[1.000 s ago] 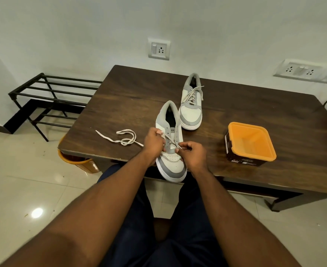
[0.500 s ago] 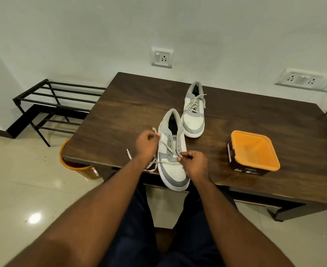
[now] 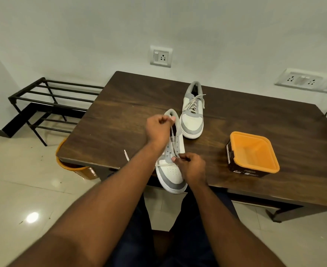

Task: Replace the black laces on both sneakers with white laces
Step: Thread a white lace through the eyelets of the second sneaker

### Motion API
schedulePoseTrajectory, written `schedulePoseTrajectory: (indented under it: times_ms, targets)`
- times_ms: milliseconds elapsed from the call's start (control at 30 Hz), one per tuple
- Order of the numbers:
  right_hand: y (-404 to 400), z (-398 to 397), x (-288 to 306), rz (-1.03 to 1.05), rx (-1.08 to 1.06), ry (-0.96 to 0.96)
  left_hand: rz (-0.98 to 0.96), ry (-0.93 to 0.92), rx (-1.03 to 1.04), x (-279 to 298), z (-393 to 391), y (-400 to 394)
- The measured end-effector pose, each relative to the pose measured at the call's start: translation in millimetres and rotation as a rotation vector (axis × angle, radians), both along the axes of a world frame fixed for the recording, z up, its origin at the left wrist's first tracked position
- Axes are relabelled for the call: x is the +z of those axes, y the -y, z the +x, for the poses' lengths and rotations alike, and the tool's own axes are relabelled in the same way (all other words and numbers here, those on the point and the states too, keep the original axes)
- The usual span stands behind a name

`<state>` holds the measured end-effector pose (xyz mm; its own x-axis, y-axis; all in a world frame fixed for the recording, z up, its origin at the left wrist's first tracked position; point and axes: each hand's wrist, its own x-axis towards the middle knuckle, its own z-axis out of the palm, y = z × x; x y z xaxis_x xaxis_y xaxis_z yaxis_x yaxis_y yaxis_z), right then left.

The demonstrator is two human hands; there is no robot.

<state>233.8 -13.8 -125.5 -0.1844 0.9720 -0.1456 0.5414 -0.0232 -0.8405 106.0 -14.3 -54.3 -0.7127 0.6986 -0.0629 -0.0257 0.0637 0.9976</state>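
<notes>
Bare table point(image 3: 120, 116) left of sneakers; orange tub point(image 3: 252, 154) right.

Both forearms stretched forward, left hand point(image 3: 158, 130) raised with fingers curled in a pinch, right hand point(image 3: 191, 166) lower, pinching too.

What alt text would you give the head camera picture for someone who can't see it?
A person's left hand pulls a white lace up from the near sneaker while the right hand pinches at its eyelets. A laced second sneaker and an orange tub share the wooden table.
</notes>
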Motion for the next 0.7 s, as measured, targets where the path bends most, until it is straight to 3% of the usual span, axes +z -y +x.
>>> schedulePoseTrajectory:
  times_ms: [133,233,333,400,433,567,700]
  targets:
    - [1,1,-1,0.012,-0.01,0.004,0.28,-0.045,0.125,77,-39,-43]
    - [2,2,1,-0.002,-0.01,-0.001,0.273,-0.081,0.079,95,-70,-74]
    - [3,3,3,-0.01,0.005,-0.003,-0.116,0.054,-0.187,69,-101,-77]
    - [2,3,3,-0.002,0.014,0.01,-0.4,0.009,-0.35,48,-105,-60]
    - [1,4,2,-0.001,0.018,0.014,-0.446,-0.03,-0.352,36,-99,-50]
    - [0,2,1,-0.001,0.019,0.024,-0.244,-0.08,-0.101,-21,-54,-9]
    - [0,2,-3,0.041,0.027,0.047,-0.271,-0.13,-0.07,-64,-12,34]
